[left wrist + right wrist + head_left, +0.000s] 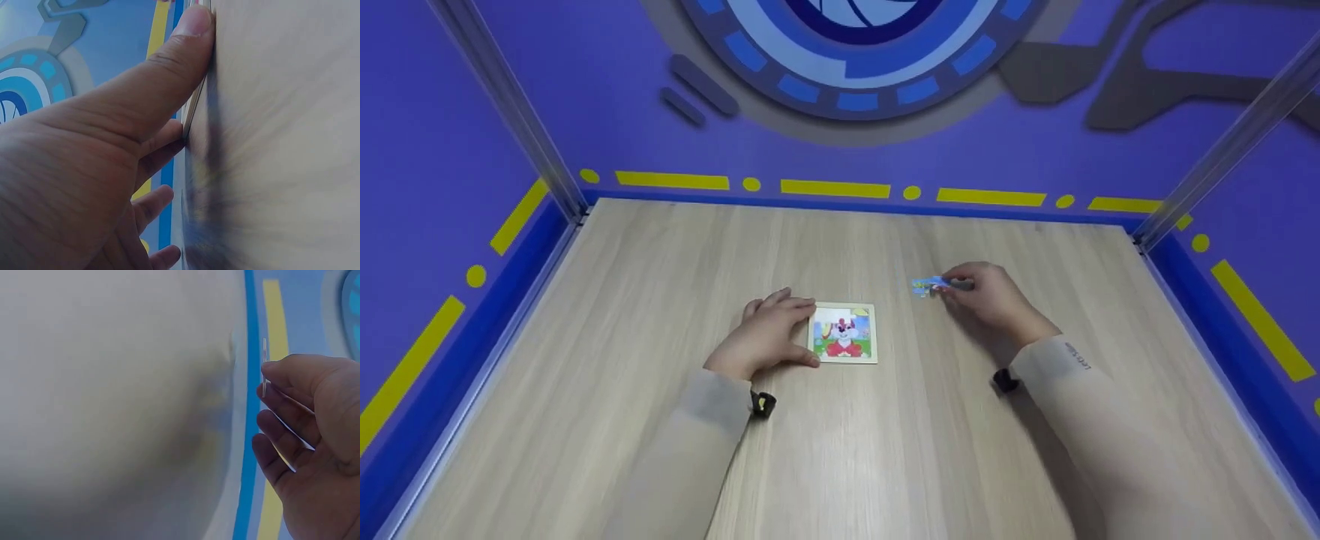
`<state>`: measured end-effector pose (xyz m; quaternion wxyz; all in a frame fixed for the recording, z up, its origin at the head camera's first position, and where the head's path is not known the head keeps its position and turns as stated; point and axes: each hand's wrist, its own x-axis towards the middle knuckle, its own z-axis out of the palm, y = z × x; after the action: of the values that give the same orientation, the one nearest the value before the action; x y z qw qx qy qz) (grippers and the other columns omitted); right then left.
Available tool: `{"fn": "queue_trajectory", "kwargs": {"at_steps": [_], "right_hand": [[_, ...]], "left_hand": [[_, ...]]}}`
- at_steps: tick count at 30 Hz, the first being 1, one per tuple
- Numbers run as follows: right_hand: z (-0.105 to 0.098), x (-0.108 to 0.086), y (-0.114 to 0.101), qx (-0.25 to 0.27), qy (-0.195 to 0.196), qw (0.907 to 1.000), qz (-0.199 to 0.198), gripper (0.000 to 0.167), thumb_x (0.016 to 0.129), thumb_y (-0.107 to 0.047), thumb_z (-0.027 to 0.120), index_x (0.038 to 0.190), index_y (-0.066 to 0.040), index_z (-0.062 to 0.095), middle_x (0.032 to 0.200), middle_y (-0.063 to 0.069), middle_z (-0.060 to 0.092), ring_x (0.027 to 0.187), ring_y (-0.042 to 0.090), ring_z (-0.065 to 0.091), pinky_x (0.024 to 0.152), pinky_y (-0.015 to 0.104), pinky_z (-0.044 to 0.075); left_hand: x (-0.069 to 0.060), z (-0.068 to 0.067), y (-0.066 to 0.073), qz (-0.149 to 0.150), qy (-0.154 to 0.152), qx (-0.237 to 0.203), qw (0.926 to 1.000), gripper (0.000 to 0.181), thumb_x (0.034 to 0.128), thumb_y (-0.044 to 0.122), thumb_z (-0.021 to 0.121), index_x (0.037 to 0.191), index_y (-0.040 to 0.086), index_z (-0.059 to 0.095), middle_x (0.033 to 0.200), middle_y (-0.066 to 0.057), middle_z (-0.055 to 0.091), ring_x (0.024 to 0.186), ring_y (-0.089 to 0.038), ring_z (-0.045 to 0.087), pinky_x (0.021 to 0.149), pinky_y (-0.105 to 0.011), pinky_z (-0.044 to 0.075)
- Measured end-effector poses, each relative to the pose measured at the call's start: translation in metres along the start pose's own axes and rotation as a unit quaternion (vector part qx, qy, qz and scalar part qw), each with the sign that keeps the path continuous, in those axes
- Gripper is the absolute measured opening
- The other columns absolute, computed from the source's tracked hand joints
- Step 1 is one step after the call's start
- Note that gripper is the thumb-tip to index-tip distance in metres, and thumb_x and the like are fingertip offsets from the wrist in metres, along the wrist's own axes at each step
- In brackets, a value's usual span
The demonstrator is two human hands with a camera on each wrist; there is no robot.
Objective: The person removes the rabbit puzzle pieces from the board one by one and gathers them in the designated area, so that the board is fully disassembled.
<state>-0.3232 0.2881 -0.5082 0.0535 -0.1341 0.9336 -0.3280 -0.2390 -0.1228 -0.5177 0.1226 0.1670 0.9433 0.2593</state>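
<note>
A small square picture puzzle in a pale frame point(844, 358) lies on the table, showing a red and white cartoon animal; a white patch shows at its upper left. My left hand point(765, 335) rests against the frame's left side, thumb at the lower corner and a finger at the upper one; in the left wrist view the thumb of that hand point(112, 135) touches the frame's edge. To the right, my right hand point(990, 296) pinches a blue puzzle piece point(922, 286) between thumb and fingers. The right wrist view shows the piece point(264, 349) edge-on in the right hand point(309, 422).
The wooden table point(660, 255) is bordered by purple-blue panels point(855, 161) with yellow dashes at the back and both sides. Metal posts point(510, 97) stand at the back corners. Black wrist devices point(763, 405) show beside the sleeves.
</note>
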Motion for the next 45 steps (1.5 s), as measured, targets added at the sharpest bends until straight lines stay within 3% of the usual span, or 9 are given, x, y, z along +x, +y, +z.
{"fn": "queue_trajectory", "kwargs": {"at_steps": [10, 22, 25, 29, 34, 38, 45], "right_hand": [[-0.019, -0.002, 0.028, -0.030, -0.007, 0.9990, 0.033, 0.033, 0.111, -0.019, 0.073, 0.138, -0.001, 0.078, 0.149, 0.024, 0.071, 0.147, 0.046, 0.063, 0.128, 0.065, 0.049], [-0.025, -0.006, 0.023, -0.011, -0.014, 0.9986, 0.049, 0.039, 0.111, -0.018, 0.073, 0.146, -0.002, 0.073, 0.158, 0.023, 0.065, 0.157, 0.046, 0.055, 0.134, 0.066, 0.042], [-0.024, -0.007, 0.013, -0.006, -0.005, 0.9992, 0.038, 0.038, 0.110, -0.017, 0.072, 0.145, -0.004, 0.073, 0.160, 0.022, 0.064, 0.158, 0.045, 0.053, 0.134, 0.067, 0.042], [-0.011, -0.007, -0.008, 0.009, 0.012, 0.9998, 0.010, 0.038, 0.108, -0.013, 0.072, 0.144, -0.004, 0.075, 0.157, 0.019, 0.068, 0.151, 0.043, 0.060, 0.128, 0.066, 0.049], [0.011, -0.012, -0.042, 0.086, 0.042, 0.9953, -0.014, 0.038, 0.105, -0.014, 0.078, 0.142, -0.008, 0.078, 0.148, 0.015, 0.074, 0.134, 0.041, 0.068, 0.112, 0.054, 0.059], [0.019, -0.015, -0.074, 0.136, 0.060, 0.9884, -0.031, 0.038, 0.104, -0.016, 0.080, 0.141, -0.008, 0.078, 0.144, 0.015, 0.075, 0.133, 0.037, 0.069, 0.110, 0.049, 0.059], [0.044, -0.014, -0.106, 0.188, 0.029, 0.9811, -0.037, 0.034, 0.106, -0.018, 0.078, 0.139, -0.007, 0.078, 0.143, 0.015, 0.075, 0.131, 0.030, 0.069, 0.114, 0.045, 0.058]], "left_hand": [[0.000, -0.001, 0.001, 0.000, -0.010, 0.003, 1.0000, 0.102, 0.0855, 0.048, 0.099, 0.170, 0.013, 0.053, 0.182, -0.001, 0.046, 0.179, -0.038, 0.018, 0.143, -0.069, 0.011], [0.004, -0.002, 0.001, 0.001, -0.008, 0.000, 1.0000, 0.101, 0.0860, 0.047, 0.099, 0.170, 0.013, 0.054, 0.182, 0.000, 0.046, 0.179, -0.037, 0.017, 0.143, -0.069, 0.010], [0.004, -0.002, 0.002, 0.000, -0.006, 0.000, 1.0000, 0.101, 0.0857, 0.047, 0.099, 0.169, 0.013, 0.054, 0.182, 0.000, 0.046, 0.179, -0.037, 0.016, 0.143, -0.069, 0.009], [0.001, -0.002, 0.001, -0.001, -0.003, 0.001, 1.0000, 0.100, 0.0853, 0.047, 0.099, 0.168, 0.013, 0.056, 0.181, 0.000, 0.047, 0.179, -0.037, 0.018, 0.143, -0.069, 0.010], [-0.004, 0.001, -0.002, 0.003, -0.001, 0.001, 1.0000, 0.099, 0.0854, 0.047, 0.100, 0.167, 0.011, 0.057, 0.180, -0.002, 0.049, 0.178, -0.039, 0.020, 0.142, -0.071, 0.013], [-0.002, 0.001, -0.001, 0.011, 0.002, 0.004, 0.9999, 0.098, 0.0850, 0.046, 0.100, 0.166, 0.010, 0.058, 0.179, -0.003, 0.050, 0.178, -0.040, 0.021, 0.141, -0.073, 0.013], [0.001, -0.001, 0.001, 0.009, 0.003, 0.008, 0.9999, 0.098, 0.0848, 0.048, 0.099, 0.166, 0.011, 0.058, 0.179, -0.003, 0.050, 0.178, -0.039, 0.020, 0.142, -0.072, 0.012]]}}
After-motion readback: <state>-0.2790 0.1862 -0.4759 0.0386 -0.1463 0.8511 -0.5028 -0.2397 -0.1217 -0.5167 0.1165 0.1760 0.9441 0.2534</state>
